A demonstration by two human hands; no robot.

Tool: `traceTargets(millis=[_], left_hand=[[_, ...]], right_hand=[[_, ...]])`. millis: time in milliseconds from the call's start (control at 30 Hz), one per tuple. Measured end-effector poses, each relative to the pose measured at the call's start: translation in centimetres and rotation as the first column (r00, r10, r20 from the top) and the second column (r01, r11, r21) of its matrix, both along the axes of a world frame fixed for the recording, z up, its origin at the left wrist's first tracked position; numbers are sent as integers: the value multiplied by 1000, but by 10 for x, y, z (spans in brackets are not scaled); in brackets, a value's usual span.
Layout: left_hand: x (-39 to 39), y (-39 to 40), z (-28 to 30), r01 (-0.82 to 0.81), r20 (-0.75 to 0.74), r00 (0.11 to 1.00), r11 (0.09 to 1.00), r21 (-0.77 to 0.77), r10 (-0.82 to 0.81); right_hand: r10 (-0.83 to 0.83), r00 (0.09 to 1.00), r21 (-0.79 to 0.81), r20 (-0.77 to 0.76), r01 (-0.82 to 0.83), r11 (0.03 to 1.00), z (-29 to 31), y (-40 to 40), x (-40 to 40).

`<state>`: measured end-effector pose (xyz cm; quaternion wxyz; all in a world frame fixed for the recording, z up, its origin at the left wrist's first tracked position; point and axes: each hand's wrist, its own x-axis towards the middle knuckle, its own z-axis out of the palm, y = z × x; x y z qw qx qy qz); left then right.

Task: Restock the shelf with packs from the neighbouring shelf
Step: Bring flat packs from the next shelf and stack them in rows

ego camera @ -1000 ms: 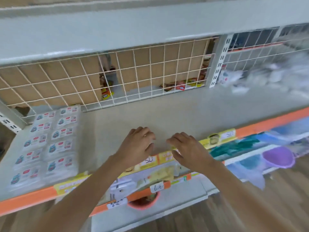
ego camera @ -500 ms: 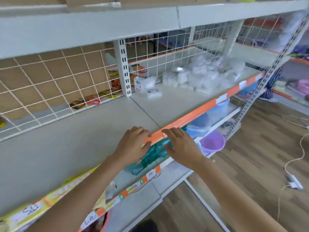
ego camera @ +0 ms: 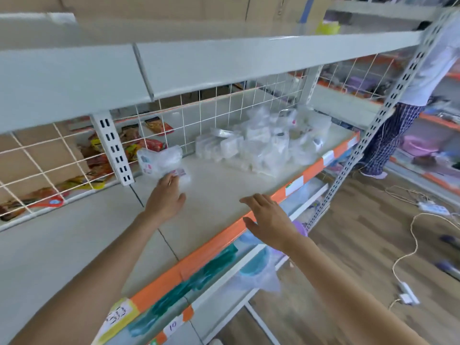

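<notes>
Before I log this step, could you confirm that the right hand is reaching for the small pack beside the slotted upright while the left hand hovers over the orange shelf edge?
The hands are swapped. In the head view the left hand reaches for the small pack beside the slotted upright, its fingertips at the pack, while the right hand hovers open over the orange shelf edge.

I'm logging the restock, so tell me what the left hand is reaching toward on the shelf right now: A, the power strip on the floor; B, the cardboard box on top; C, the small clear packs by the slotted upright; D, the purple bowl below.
C: the left hand stretches over the shelf, fingertips at the small clear packs beside the slotted upright.
</notes>
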<state>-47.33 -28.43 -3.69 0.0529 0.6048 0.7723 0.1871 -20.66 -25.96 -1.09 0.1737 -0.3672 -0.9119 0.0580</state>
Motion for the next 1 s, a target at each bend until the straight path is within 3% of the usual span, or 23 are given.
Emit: traceTargets(millis=[167, 300, 433, 533, 633, 700, 833, 933, 1000], left_hand=[[-6, 32, -15, -63, -92, 994, 994, -94, 55], [17, 39, -23, 46, -172, 984, 999, 18, -42], [62, 40, -17, 48, -187, 982, 993, 111, -27], [87, 47, -16, 23, -184, 983, 999, 41, -15], [103, 48, -20, -29, -132, 991, 998, 50, 35], [106, 46, -24, -94, -55, 994, 995, 20, 95], [108, 34, -26, -153, 21, 988, 983, 100, 152], [122, 13, -20, -276, 71, 961, 940, 200, 267], [129, -5, -15, -380, 102, 925, 894, 238, 366]], right_hand=[[-37, 999, -57, 7, 38, 998, -5, 51, -1], [-55, 998, -42, -23, 54, 998, -3, 93, 3], [-124, 991, 46, -57, 127, 991, 4, 139, 7], [-244, 970, 34, 13, 244, 969, 5, 168, 10], [-255, 962, -62, 96, 261, 963, -2, 187, 15], [-227, 973, -108, 45, 231, 967, -5, 192, 20], [-140, 954, -9, -266, 143, 990, -8, 178, 32], [128, 912, 104, -390, -95, 990, -9, 150, 28], [320, 852, 73, -414, -320, 945, -11, 132, 16]])
